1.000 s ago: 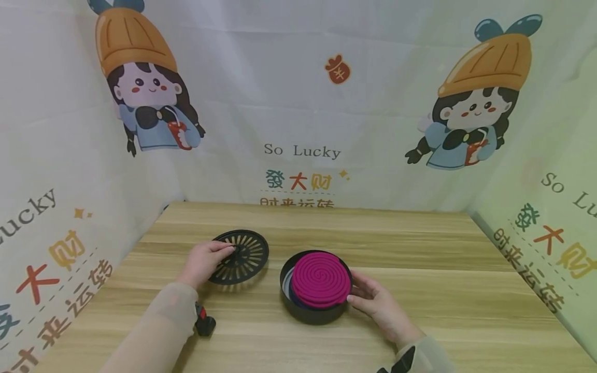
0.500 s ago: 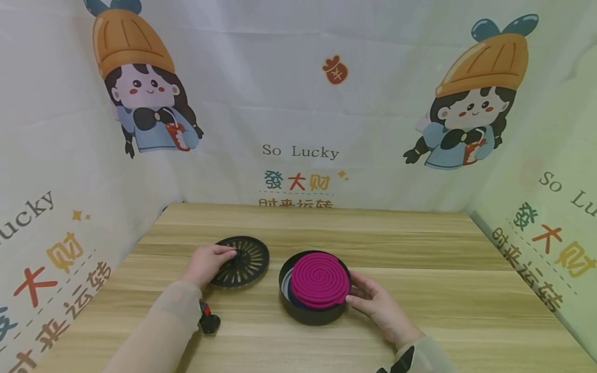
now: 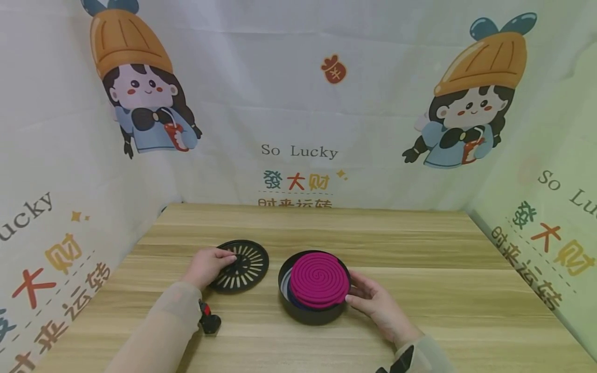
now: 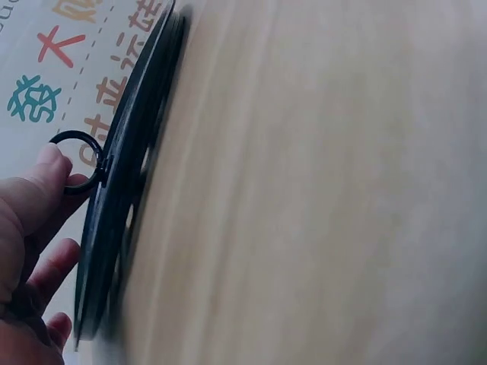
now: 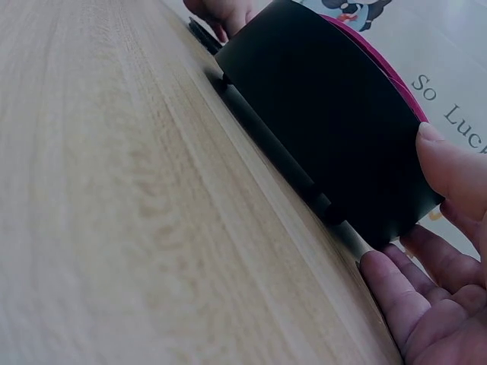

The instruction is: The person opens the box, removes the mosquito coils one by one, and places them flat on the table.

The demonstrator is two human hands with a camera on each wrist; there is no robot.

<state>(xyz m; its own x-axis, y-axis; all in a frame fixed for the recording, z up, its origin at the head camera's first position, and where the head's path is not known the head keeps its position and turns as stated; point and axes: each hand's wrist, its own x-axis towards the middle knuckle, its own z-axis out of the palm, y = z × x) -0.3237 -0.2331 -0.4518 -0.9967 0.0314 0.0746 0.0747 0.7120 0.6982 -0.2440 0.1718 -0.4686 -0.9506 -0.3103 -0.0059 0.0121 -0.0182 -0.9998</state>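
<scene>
1 thin black ring (image 4: 85, 134) on a round, slotted black lid (image 3: 244, 265) is pinched between thumb and finger of the left hand (image 3: 205, 267), which hides the lid's left edge; whether the lid touches the wood-grain table (image 3: 420, 259) is unclear. Near it, the right hand (image 3: 380, 308) grips a round black box (image 3: 311, 316) holding a magenta spiral coil (image 3: 320, 278) that largely covers a dark blue layer (image 3: 293, 298).

Pale printed cloth (image 3: 373, 114) encloses three sides of a wood-grain table (image 3: 420, 248).
</scene>
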